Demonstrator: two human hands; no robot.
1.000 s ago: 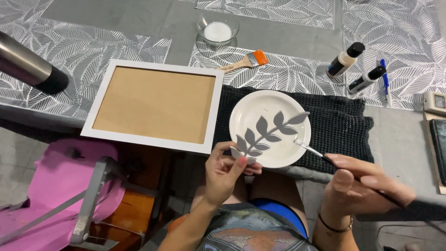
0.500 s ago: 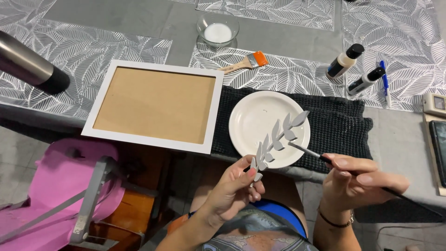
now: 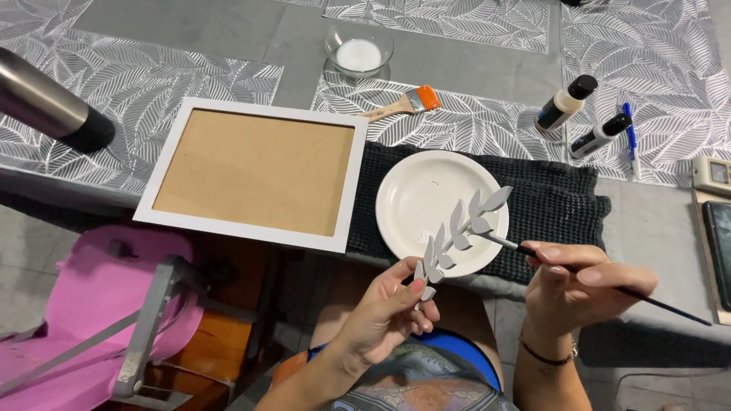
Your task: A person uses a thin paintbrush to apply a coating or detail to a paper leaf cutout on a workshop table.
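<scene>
Lifted a bit higher than half a second ago, the grey flat leaf-branch cutout (image 3: 457,232) now tilts up over the round white plate (image 3: 415,202). Her left hand (image 3: 384,316) pinches its stem end between thumb and fingertips. Her right hand (image 3: 582,285) grips a thin black paintbrush (image 3: 609,285), and the tip touches one leaf. The cutout looks light, thin and stiff, and its little leaves could snap. Holding it low on the stem seems safest. A white picture frame with a brown board (image 3: 255,171) lies beside the plate.
</scene>
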